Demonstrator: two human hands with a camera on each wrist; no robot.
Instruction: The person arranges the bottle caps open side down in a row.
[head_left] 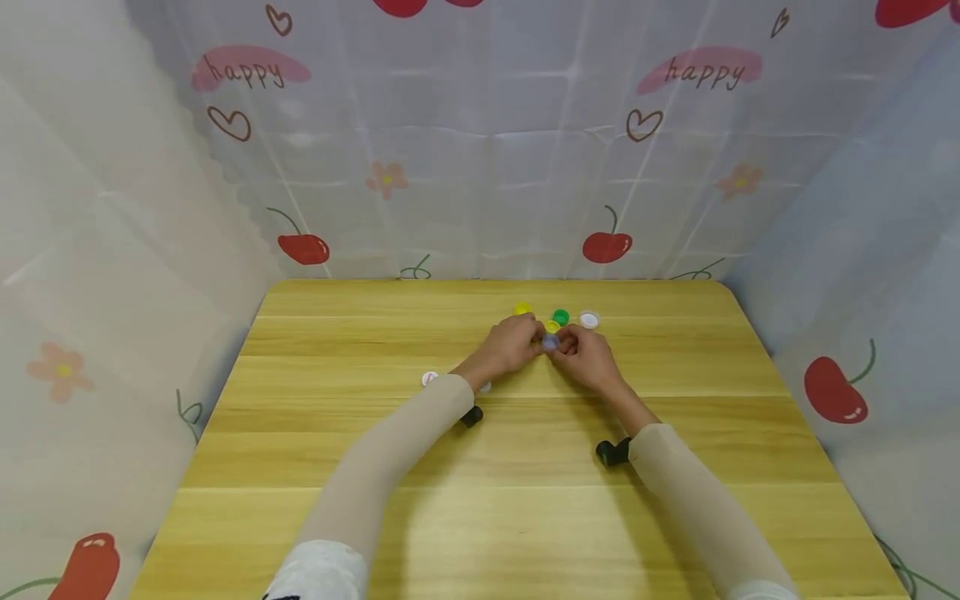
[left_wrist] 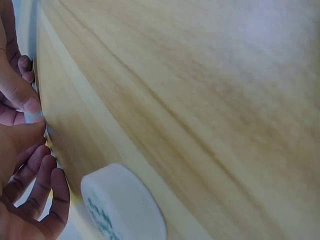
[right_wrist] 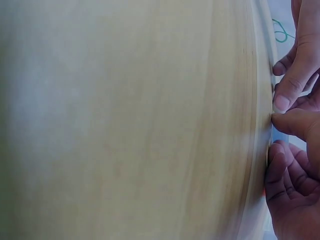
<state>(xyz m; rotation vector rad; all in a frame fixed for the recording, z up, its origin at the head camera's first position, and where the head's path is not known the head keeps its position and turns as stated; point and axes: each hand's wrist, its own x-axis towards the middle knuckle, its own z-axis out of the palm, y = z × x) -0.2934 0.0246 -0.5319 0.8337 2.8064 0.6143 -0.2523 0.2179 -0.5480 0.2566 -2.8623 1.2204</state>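
Both hands meet over the far part of the wooden table (head_left: 517, 533), fingertips close together. Between them is a small, pale blue-violet bottle cap (head_left: 551, 342). My left hand (head_left: 513, 343) pinches its left side with thumb and fingers. From the right, my right hand (head_left: 588, 357) pinches the same cap. Thumb tips nearly touch in both wrist views, and fingers hide most of the cap there. Just beyond the fingertips lie a yellow cap (head_left: 552, 327) and a green cap (head_left: 560, 317).
A white cap (head_left: 589, 320) lies right of the green one. Another yellow cap (head_left: 522, 308) sits behind my left hand. A white cap with markings (head_left: 430, 378) and a partly hidden pale cap (head_left: 485, 387) lie near the left wrist. Printed curtains (head_left: 480, 200) surround the table.
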